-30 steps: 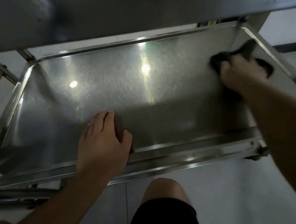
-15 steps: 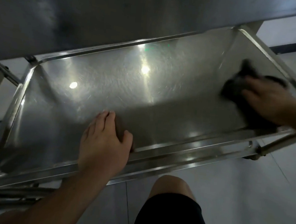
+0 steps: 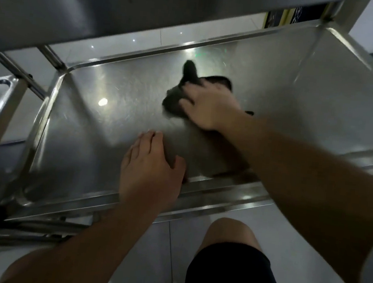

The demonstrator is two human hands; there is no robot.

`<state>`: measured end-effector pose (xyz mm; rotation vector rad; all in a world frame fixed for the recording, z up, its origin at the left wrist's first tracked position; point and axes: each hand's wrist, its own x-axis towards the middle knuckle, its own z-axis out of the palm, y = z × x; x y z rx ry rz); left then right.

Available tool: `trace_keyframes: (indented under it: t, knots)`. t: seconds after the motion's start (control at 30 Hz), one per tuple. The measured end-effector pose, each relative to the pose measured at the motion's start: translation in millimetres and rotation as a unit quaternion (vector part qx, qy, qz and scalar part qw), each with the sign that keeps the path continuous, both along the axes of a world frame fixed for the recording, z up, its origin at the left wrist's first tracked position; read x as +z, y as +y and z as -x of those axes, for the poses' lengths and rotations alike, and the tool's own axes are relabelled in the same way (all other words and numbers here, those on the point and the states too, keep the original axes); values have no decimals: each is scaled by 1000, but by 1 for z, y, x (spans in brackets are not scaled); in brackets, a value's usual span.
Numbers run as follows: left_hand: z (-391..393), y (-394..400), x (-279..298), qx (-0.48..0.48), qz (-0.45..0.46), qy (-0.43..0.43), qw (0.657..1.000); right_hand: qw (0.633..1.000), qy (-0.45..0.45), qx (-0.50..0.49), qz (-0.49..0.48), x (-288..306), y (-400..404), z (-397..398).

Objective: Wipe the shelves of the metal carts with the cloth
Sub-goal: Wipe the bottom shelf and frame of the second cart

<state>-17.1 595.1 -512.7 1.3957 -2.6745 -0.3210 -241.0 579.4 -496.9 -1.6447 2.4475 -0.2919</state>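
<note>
A lower steel shelf (image 3: 121, 93) of the metal cart fills the head view, shiny and scratched. A dark grey cloth (image 3: 178, 96) lies bunched near the shelf's middle, toward the far rim. My right hand (image 3: 210, 107) presses down on the cloth with fingers spread over it. My left hand (image 3: 152, 172) rests flat on the shelf at its near rim, fingers straight, holding nothing.
The cart's upper shelf (image 3: 103, 1) overhangs at the top. A second cart's steel frame (image 3: 3, 103) stands at the left. My knee in black shorts (image 3: 228, 256) is below the near rim, over a pale tiled floor (image 3: 156, 265).
My right hand slid the cloth from the shelf's right end leftward to its middle. The left hand stayed on the near rim. The camera view shifted a little.
</note>
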Motion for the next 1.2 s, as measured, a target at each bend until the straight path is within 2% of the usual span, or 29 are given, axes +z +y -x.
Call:
trace_keyframes:
  t: [0.1, 0.23, 0.33, 0.43, 0.5, 0.6, 0.73, 0.83, 1.0, 1.2]
  knots:
    - [0, 2, 3, -2, -5, 11, 1000, 996, 9, 82, -14, -8, 31, -23]
    - [-1, 2, 3, -3, 2, 0, 1000, 999, 27, 37, 1, -18, 105, 10]
    - [-1, 2, 2, -1, 7, -4, 1000, 993, 18, -120, 12, -21, 179, 84]
    - [0, 3, 1, -2, 13, 1, 1000, 942, -20, -331, -42, -13, 238, 147]
    - [0, 4, 0, -2, 15, 3, 1000, 921, -22, -383, -60, -10, 242, 148]
    - [-1, 3, -2, -5, 18, 9, 1000, 945, -41, -322, -35, -3, 210, 97]
    - [-1, 1, 0, -8, 5, 7, 1000, 992, -4, -122, -41, -5, 154, -11]
    - [-1, -4, 5, -21, -25, -3, 999, 999, 3, -37, -17, -13, 126, -67]
    - [-33, -48, 24, -79, -76, -5, 994, 999, -12, -29, -12, -14, 120, -71]
    - [-129, -101, 14, 28, -13, -30, 999, 996, 9, -80, -39, -12, 104, -95]
